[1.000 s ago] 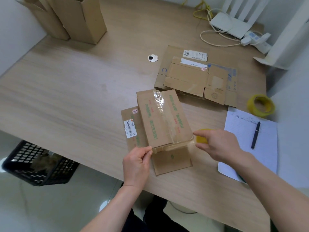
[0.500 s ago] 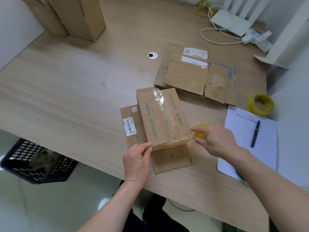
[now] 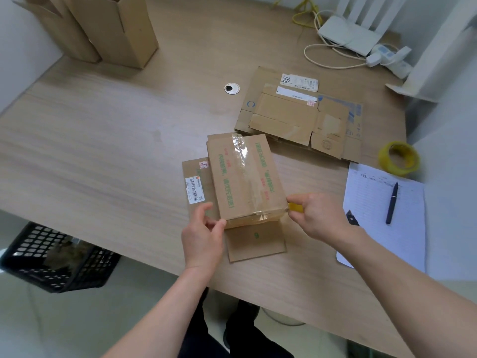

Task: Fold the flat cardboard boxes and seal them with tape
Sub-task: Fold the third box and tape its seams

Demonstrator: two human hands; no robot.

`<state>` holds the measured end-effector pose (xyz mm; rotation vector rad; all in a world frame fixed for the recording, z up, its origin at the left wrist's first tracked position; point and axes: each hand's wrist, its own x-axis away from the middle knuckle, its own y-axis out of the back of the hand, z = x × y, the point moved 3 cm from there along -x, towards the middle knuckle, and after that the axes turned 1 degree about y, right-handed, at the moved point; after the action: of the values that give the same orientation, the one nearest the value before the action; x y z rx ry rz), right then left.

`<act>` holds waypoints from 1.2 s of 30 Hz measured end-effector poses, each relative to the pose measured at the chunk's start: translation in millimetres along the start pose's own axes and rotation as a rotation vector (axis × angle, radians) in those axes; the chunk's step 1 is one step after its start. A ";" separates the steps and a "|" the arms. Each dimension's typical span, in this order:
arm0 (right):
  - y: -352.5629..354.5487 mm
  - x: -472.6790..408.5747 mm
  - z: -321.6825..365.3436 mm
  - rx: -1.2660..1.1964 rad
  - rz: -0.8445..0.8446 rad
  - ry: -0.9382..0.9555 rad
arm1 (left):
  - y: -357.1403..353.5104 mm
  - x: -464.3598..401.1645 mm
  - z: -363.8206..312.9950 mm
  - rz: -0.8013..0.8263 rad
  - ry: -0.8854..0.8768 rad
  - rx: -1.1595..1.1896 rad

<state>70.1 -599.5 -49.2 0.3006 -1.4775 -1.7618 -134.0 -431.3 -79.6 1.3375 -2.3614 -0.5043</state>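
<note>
Two hands: my left hand and right hand both work on one folded box.
Box location: near the front edge of the tabletop, resting on a flat cardboard sheet.
Left grip: thumb and fingers pinch the box's near-left corner.
Right grip: fingers curled round a small yellow object at the box's near-right corner; I cannot tell what it is, possibly a cutter or tape holder.
Tape: a clear strip runs along the top seam, and a second strip crosses the near end.
Long axis: from the near edge toward the far edge, tilted slightly left at its far end.
Facing: sealed top up, green print reading sideways.
Done, in my judgement: this box is folded and its top seam taped; two boxes stand open at the far-left corner.
Left, in my judgement: finishing the near-end strip, then the flattened boxes toward the far-right side.
Supplies: yellow tape roll at the right edge, just beyond a paper sheet with a pen.
</note>
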 end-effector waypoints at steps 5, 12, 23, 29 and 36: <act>-4.2 5.2 6.2 -0.018 -0.003 -0.050 | 12.3 -28.9 -1.6 0.278 -0.093 -0.241; -14.2 18.8 25.6 -0.048 0.014 -0.092 | 24.9 -76.9 -11.4 0.552 -0.418 -0.596; -47.3 46.6 58.1 -0.078 -0.047 -0.140 | 11.1 -91.8 -56.8 0.798 -0.909 -0.868; -51.7 46.0 53.7 -0.115 -0.064 -0.201 | -7.9 -86.6 -71.0 0.880 -0.998 -0.878; -54.4 42.7 47.5 -0.196 -0.046 -0.231 | -15.9 -94.1 -78.1 1.002 -1.031 -0.960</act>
<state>-10.5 -595.2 -72.0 0.0311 -1.4493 -2.0151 -39.4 -366.9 -33.7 -0.6901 -2.3705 -1.8701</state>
